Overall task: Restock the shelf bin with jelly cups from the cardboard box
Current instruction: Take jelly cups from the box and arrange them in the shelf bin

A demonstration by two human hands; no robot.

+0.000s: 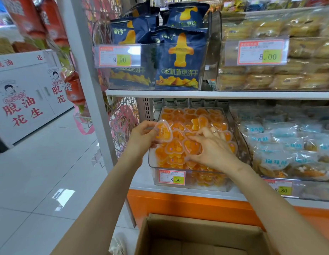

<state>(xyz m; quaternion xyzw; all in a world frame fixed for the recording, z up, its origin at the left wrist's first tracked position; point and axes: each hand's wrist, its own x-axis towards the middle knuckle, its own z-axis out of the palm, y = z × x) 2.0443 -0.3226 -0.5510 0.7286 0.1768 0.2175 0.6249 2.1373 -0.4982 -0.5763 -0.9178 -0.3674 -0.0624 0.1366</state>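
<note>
my left hand pinches 1 jelly cup, heart-shaped, clear shell, orange inside, over the 1 shelf bin | my right hand fingers spread on piled cups, too many to count | 1 cardboard box below

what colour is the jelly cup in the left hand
The jelly cup is orange in clear plastic; head view.

8.60 on shelf bin tag
</note>
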